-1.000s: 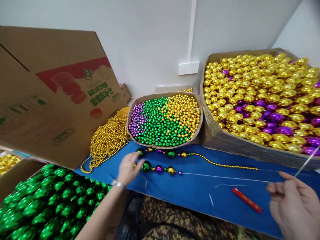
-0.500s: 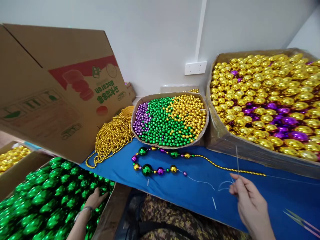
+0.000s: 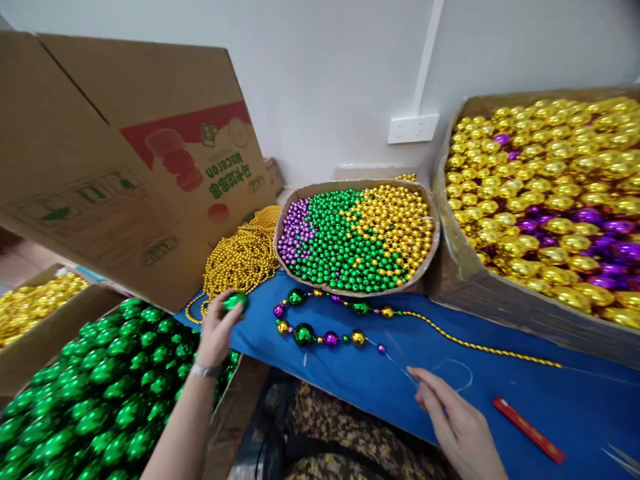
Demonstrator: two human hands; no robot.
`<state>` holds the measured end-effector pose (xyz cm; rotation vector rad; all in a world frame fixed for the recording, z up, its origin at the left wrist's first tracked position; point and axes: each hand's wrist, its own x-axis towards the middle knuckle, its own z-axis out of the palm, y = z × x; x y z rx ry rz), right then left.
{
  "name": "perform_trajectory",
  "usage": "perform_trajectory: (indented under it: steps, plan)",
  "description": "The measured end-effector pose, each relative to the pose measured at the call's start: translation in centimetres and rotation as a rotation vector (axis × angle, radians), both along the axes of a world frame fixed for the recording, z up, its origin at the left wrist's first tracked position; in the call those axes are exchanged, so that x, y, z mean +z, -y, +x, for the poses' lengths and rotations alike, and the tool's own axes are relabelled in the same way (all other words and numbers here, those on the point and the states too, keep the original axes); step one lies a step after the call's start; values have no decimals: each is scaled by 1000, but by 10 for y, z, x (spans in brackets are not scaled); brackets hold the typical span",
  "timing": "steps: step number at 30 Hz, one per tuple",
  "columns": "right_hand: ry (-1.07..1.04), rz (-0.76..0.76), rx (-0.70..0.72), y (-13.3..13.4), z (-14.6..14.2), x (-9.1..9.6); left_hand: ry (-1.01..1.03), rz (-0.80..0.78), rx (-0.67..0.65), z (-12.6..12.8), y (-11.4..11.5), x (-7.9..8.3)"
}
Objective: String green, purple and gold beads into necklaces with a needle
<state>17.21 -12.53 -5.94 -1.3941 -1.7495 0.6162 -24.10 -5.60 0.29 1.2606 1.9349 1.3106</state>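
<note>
Across the middle of the blue surface (image 3: 575, 413), just in front of the tub of small beads (image 3: 433, 250) at its back edge, lies the bead strand (image 3: 303, 335), doubled back on itself in a hook shape. Its upper row looks finished: a twisted gold length (image 3: 480, 345) reaches toward the right end, and from it green, gold and purple beads of mixed sizes run left and round the bend. The lower row appears only partly built, closed up as far as a large gold bead (image 3: 357, 338). Beyond that, a small purple bead (image 3: 381, 348) is on the thread (image 3: 399, 367) but sits apart, seemingly not yet drawn up.

Over the front-left corner, the left hand (image 3: 216, 337) has its grip clamped on a large green bead (image 3: 235, 302), clear of the thread and so not yet on the strand. Below it, the carton of green beads (image 3: 234, 403) is well stocked.

Near the front edge, the right hand (image 3: 450, 410) has thumb and forefinger together, apparently pinching the thread; its very tip is too small to tell. Since the lower row carries no twisted gold length, much of that side is probably left.
</note>
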Motion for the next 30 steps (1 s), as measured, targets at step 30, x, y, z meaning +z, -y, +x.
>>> perform_trajectory:
  steps: [30]
  plan:
    - [350, 359, -6, -3, 9, 12, 800, -76, -1080, 172, -37, -23]
